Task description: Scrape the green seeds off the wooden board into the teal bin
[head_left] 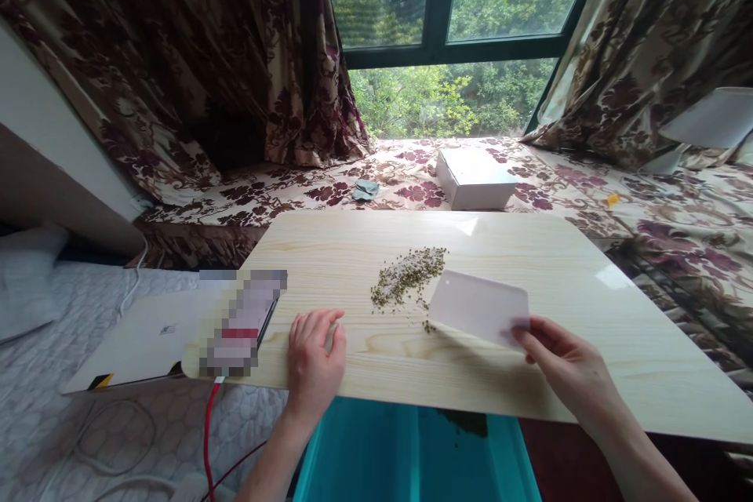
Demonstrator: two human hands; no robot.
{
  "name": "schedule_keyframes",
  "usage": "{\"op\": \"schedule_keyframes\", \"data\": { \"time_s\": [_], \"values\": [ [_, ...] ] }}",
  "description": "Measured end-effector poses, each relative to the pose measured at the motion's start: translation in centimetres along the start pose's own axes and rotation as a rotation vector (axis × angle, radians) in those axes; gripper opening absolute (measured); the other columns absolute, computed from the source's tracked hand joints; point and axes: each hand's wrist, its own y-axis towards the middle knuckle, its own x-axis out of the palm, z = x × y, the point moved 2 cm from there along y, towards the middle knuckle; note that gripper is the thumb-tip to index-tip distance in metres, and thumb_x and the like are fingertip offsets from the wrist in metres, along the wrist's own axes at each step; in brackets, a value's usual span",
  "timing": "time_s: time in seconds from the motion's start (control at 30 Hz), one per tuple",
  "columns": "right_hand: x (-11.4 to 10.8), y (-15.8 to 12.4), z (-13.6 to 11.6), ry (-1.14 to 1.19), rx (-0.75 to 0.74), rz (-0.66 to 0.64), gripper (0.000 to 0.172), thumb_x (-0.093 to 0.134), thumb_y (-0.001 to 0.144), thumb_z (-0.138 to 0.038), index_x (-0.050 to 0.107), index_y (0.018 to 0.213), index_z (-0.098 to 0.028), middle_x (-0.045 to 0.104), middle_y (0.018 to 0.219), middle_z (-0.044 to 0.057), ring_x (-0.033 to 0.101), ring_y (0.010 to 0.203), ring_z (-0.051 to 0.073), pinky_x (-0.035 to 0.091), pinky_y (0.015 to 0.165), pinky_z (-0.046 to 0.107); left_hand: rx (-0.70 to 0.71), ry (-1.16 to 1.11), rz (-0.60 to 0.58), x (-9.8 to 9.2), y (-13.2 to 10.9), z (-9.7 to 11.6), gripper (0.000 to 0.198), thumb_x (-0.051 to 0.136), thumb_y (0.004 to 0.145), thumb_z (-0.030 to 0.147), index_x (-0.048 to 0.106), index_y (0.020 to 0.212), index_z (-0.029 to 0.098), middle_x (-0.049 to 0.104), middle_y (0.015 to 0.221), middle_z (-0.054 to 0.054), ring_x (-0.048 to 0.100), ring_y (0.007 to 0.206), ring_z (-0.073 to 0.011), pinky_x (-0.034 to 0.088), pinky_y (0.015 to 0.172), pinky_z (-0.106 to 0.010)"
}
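Observation:
My right hand pinches the right corner of a thin, white plastic scraper. The scraper is tilted, its left edge close to a loose pile of small green beans mixed with white grains. A few beans lie apart from the pile, beside the scraper's lower left corner. My left hand rests on the table near the front edge, left of the pile. It holds nothing; its fingers are slightly bent and the thumb stands apart.
Below the table's front edge is a divided turquoise bin with a dark green heap in its right compartment. A blurred-out phone with a red cable lies at left, beside a white laptop. Behind stands a white box.

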Motion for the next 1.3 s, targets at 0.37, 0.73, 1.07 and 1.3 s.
{"op": "schedule_keyframes", "data": {
  "time_s": [0.37,0.73,1.07,1.3],
  "values": [
    [-1.0,-0.5,1.0,-0.039,-0.001,-0.003,0.022,0.073,0.057,-0.035,0.075,0.075,-0.022,0.073,0.068,0.001,0.057,0.048,0.014,0.05,0.05,0.024,0.0,0.017,-0.01,0.1,-0.1,-0.3,0.016,0.046,0.088,0.02,0.06,0.094,0.023,0.066,0.096,-0.004,0.058,0.095,-0.0254,0.036,0.096,-0.047],
    [-1.2,-0.5,1.3,-0.029,0.018,0.007,0.022,0.073,0.057,-0.035,0.075,0.075,-0.021,0.074,0.07,0.002,0.06,0.052,0.016,0.051,0.049,0.025,0.007,0.026,-0.009,0.1,-0.1,-0.3,0.015,0.047,0.087,0.02,0.06,0.093,0.023,0.066,0.096,-0.004,0.058,0.094,-0.0256,0.038,0.094,-0.046],
    [-0.9,0.2,1.4,-0.022,-0.022,-0.06,0.023,0.074,0.06,-0.037,0.076,0.077,-0.022,0.075,0.075,0.003,0.062,0.058,0.018,0.051,0.053,0.027,0.002,0.041,-0.006,0.1,-0.1,-0.3,0.015,0.048,0.086,0.02,0.061,0.092,0.024,0.067,0.096,-0.004,0.058,0.094,-0.0256,0.039,0.094,-0.046],
    [-0.8,0.9,-0.1,-0.043,-0.032,-0.199,0.032,0.077,0.056,-0.047,0.075,0.074,-0.022,0.074,0.075,0.005,0.063,0.064,0.02,0.05,0.054,0.027,0.006,0.042,-0.009,0.0,-0.1,-0.3,0.015,0.048,0.085,0.02,0.061,0.092,0.023,0.067,0.095,-0.004,0.059,0.094,-0.0257,0.04,0.093,-0.045]
  ]
}}
